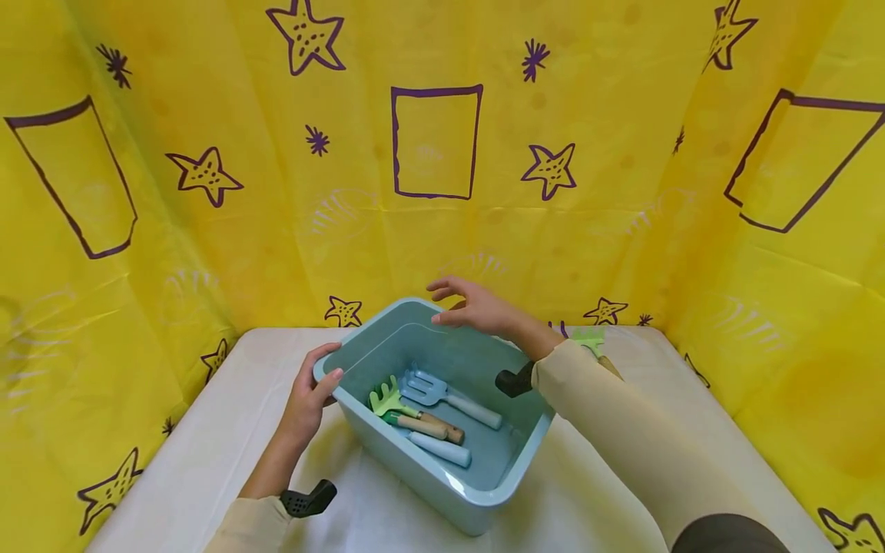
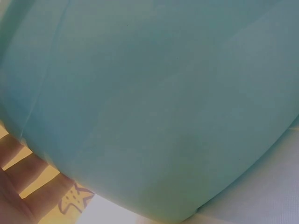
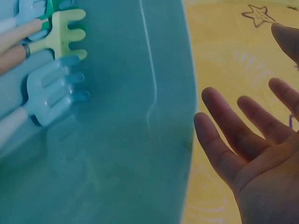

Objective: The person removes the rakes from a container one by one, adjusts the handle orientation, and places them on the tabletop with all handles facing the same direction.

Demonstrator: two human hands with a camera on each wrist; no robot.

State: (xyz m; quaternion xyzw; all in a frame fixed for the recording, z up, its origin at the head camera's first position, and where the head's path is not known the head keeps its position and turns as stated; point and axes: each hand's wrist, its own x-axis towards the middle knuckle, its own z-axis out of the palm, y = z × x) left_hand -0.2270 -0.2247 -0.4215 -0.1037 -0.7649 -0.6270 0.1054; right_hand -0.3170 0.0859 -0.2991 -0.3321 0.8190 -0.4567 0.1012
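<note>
A blue-green plastic bin [image 1: 408, 468] stands at an angle on the white-covered table. My left hand [image 1: 311, 392] grips its left corner, thumb over the rim and fingers along the outer wall. Inside lie a light-green hand rake [image 1: 390, 399], a blue garden fork [image 1: 425, 388], and tools with a pale wooden handle [image 1: 422, 425] and a light-blue handle [image 1: 442, 449]; the heads of these last two are mostly hidden. My right hand [image 1: 477, 307] hovers over the far rim, fingers spread and holding nothing. In the right wrist view its fingers [image 3: 224, 144] appear beside the bin's edge.
Behind my right forearm, another light-green tool [image 1: 590, 338] with a wooden handle lies on the table [image 1: 166, 491], partly hidden. Yellow sheets [image 1: 442, 246] with purple starfish drawings enclose the back and both sides.
</note>
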